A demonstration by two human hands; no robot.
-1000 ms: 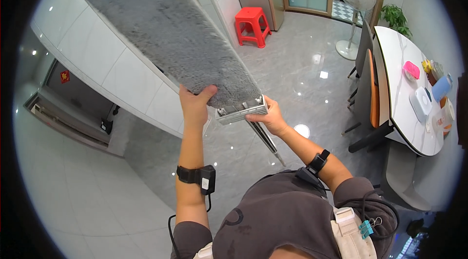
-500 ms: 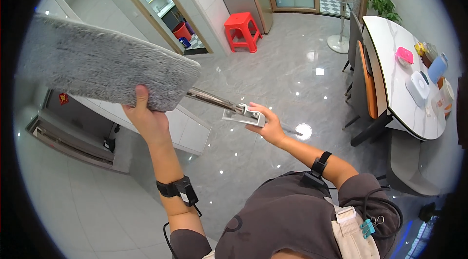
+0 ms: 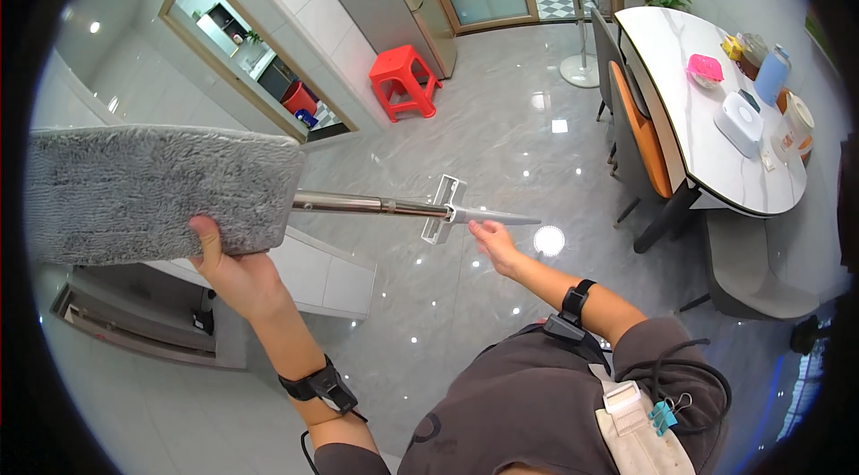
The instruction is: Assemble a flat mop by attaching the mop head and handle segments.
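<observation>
A flat mop lies crosswise before me, its fluffy grey pad (image 3: 152, 193) raised at the left. My left hand (image 3: 237, 278) is closed on the near edge of the pad, thumb on the fluffy face and the other fingers hidden behind. From the pad a metal pole (image 3: 358, 204) runs right, through a white slotted frame (image 3: 450, 187), to a tapering grey handle (image 3: 510, 217). Against this handle, just right of the frame, are the bent fingers of my right hand (image 3: 497, 245), which appear to pinch it.
A red stool (image 3: 404, 81) stands by the fridge (image 3: 385, 14). At the far right are a standing fan (image 3: 582, 68), chairs (image 3: 637, 131) and a white table (image 3: 658, 37) bearing a pink-lidded container, a white box and a blue bottle. A low cabinet (image 3: 327, 274) runs along the left.
My right hand has shifted from the white frame to the grey handle. The pole has swung closer to level, and the pad's left end has come down. My view has turned a little.
</observation>
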